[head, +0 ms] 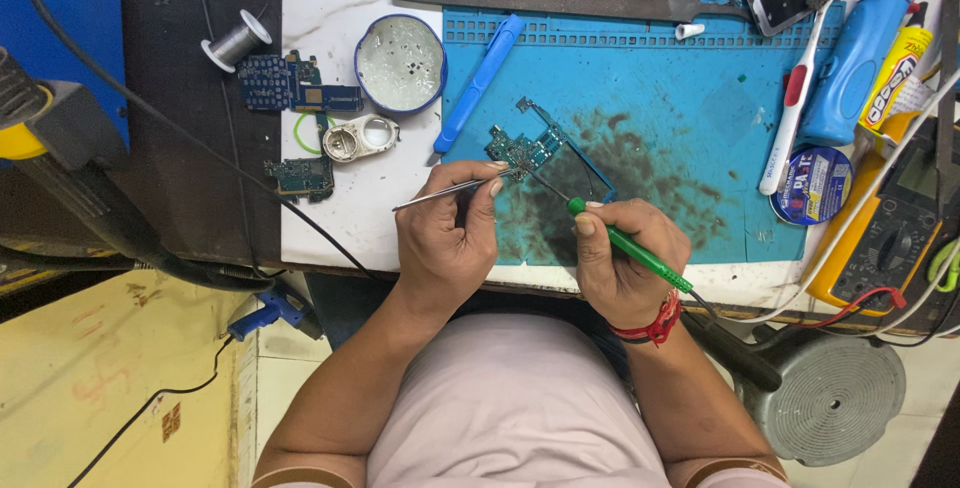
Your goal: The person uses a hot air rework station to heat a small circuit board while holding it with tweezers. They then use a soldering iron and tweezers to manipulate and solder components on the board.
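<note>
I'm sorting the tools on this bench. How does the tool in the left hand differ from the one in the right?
The tweezers are thin bare metal; the soldering iron is thicker with a green handle. The left hand holds the tweezers nearly level; the right hand angles the iron, which trails a cord. Both tips meet at the small circuit board.

1. An electronics repair workshop.
2. A stained blue rubber work mat (690, 98) covers the bench.
3. Bare green circuit boards (300, 83), a silver solder spool (236, 40) and a yellow multimeter (885, 238) lie around.
</note>
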